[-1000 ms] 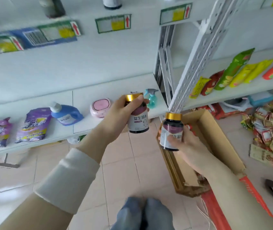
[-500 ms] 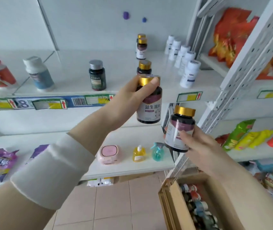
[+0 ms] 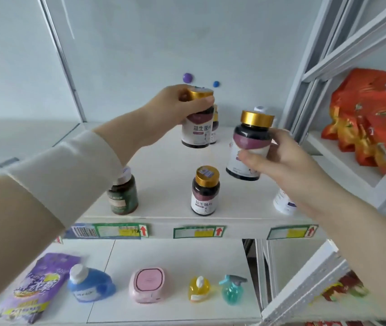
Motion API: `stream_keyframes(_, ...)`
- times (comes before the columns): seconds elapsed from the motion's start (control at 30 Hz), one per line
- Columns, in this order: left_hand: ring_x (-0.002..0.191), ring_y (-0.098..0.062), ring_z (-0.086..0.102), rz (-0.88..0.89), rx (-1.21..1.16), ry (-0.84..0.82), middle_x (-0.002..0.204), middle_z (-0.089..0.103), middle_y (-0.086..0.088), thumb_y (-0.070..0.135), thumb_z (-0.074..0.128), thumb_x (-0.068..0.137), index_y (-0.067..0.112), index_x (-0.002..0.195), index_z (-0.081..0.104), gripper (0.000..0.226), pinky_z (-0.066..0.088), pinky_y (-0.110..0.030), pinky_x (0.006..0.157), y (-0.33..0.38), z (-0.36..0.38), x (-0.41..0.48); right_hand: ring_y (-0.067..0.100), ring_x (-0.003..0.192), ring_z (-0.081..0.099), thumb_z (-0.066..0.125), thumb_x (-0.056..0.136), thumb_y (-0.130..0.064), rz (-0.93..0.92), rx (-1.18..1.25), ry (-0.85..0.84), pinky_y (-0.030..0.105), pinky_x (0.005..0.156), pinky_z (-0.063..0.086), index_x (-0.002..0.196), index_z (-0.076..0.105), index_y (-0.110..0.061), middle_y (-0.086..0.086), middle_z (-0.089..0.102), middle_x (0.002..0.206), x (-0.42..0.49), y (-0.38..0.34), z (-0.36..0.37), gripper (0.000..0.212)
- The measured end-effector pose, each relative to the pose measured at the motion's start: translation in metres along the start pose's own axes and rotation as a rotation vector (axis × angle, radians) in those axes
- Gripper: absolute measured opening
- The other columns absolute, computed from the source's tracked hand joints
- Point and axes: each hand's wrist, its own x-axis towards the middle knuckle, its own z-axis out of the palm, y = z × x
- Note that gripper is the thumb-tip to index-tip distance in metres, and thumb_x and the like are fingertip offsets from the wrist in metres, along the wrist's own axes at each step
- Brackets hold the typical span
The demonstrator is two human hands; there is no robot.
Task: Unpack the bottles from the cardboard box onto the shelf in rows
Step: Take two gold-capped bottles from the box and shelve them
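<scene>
My left hand (image 3: 175, 109) grips a dark gold-capped bottle (image 3: 196, 128) by its cap and shoulder, just above the white shelf (image 3: 163, 165) near the back. A like bottle (image 3: 214, 125) stands right behind it, mostly hidden. My right hand (image 3: 278, 156) holds a second gold-capped bottle (image 3: 250, 142) around its body, tilted, above the shelf's right side. A third bottle of the same kind (image 3: 204, 191) stands upright at the shelf's front middle. The cardboard box is out of view.
A green bottle (image 3: 123, 194) stands front left on the shelf, a white bottle (image 3: 282, 203) front right behind my right wrist. Red snack bags (image 3: 370, 121) fill the neighbouring shelf. Below lie a purple pouch (image 3: 34, 285), a blue jug (image 3: 88, 285), a pink case (image 3: 147, 285) and small spray bottles (image 3: 232, 290).
Both hands rose from the box at floor level up to the upper shelf. The left bottle moved toward the shelf's back; the right bottle now hangs over the shelf. The box has left view.
</scene>
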Motion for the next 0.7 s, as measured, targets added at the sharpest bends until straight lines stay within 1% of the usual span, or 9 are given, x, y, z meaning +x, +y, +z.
stream_keyframes(0.03,0.091,-0.007,0.065,-0.012,0.018,-0.003,0.101,0.065,0.000,0.022,0.060,0.089,0.018,0.100,0.059,0.011,0.052,-0.018,0.079,-0.007,-0.004,0.015,0.001,0.083,0.063,0.070,0.077,-0.019,0.002,-0.025,0.005,0.010,0.068,0.047,0.120,0.049,-0.020,-0.006,0.067,0.099,0.016,0.002,0.002,0.047)
stream_keyframes(0.1,0.102,-0.015,0.063,-0.038,0.103,-0.026,0.110,0.064,-0.004,0.024,0.066,0.085,0.015,0.111,0.058,0.028,0.051,-0.025,0.088,-0.024,-0.008,0.042,0.007,0.096,0.064,0.074,0.074,-0.020,0.019,-0.074,0.020,0.021,0.082,0.047,0.123,0.048,-0.021,-0.005,0.068,0.106,0.045,0.008,0.006,0.055)
stream_keyframes(0.2,0.099,-0.016,0.059,-0.074,0.224,-0.108,0.108,0.060,0.001,0.023,0.069,0.082,0.016,0.111,0.056,0.032,0.046,-0.025,0.088,-0.049,-0.006,0.073,0.015,0.106,0.062,0.077,0.070,-0.019,0.076,-0.118,0.021,0.033,0.095,0.047,0.121,0.047,-0.023,-0.001,0.066,0.112,0.076,0.023,0.012,0.060)
stream_keyframes(0.27,0.091,-0.014,0.058,-0.099,0.270,-0.159,0.102,0.058,0.002,0.021,0.069,0.082,0.018,0.106,0.054,0.029,0.046,-0.022,0.084,-0.066,-0.003,0.090,0.016,0.107,0.060,0.080,0.067,-0.020,0.121,-0.188,-0.008,0.034,0.094,0.048,0.117,0.048,-0.025,-0.002,0.063,0.114,0.091,0.034,0.014,0.060)
stream_keyframes(0.37,0.076,-0.001,0.053,-0.090,0.350,-0.222,0.088,0.054,0.009,0.021,0.068,0.083,0.021,0.100,0.052,0.023,0.043,-0.010,0.071,-0.084,0.003,0.108,0.011,0.099,0.058,0.082,0.065,-0.023,0.169,-0.321,-0.060,0.026,0.080,0.049,0.112,0.048,-0.027,-0.009,0.060,0.110,0.103,0.050,0.018,0.058)
stream_keyframes(0.43,0.081,-0.003,0.053,-0.066,0.396,-0.240,0.092,0.055,0.009,0.025,0.069,0.083,0.020,0.107,0.052,0.030,0.043,-0.012,0.074,-0.092,0.006,0.117,0.011,0.098,0.058,0.083,0.064,-0.024,0.185,-0.385,-0.087,0.026,0.080,0.049,0.112,0.049,-0.026,-0.012,0.059,0.107,0.107,0.058,0.020,0.059)
stream_keyframes(0.5,0.093,-0.012,0.056,-0.065,0.421,-0.260,0.105,0.058,0.003,0.030,0.070,0.081,0.017,0.117,0.052,0.042,0.045,-0.020,0.084,-0.098,0.009,0.124,0.013,0.101,0.059,0.084,0.062,-0.024,0.195,-0.411,-0.109,0.032,0.086,0.051,0.110,0.050,-0.025,-0.014,0.059,0.105,0.109,0.064,0.022,0.059)
stream_keyframes(0.57,0.096,-0.015,0.057,-0.076,0.444,-0.282,0.109,0.058,0.001,0.032,0.071,0.080,0.017,0.118,0.052,0.045,0.046,-0.024,0.086,-0.102,0.011,0.128,0.013,0.104,0.059,0.085,0.060,-0.025,0.203,-0.427,-0.137,0.036,0.089,0.052,0.109,0.049,-0.027,-0.013,0.060,0.107,0.110,0.067,0.025,0.060)
stream_keyframes(0.7,0.097,-0.015,0.057,-0.074,0.471,-0.304,0.109,0.058,0.002,0.033,0.071,0.079,0.019,0.115,0.052,0.043,0.046,-0.024,0.086,-0.106,0.012,0.133,0.010,0.103,0.058,0.085,0.061,-0.024,0.211,-0.432,-0.165,0.031,0.087,0.052,0.105,0.047,-0.032,-0.019,0.059,0.102,0.108,0.074,0.029,0.059)
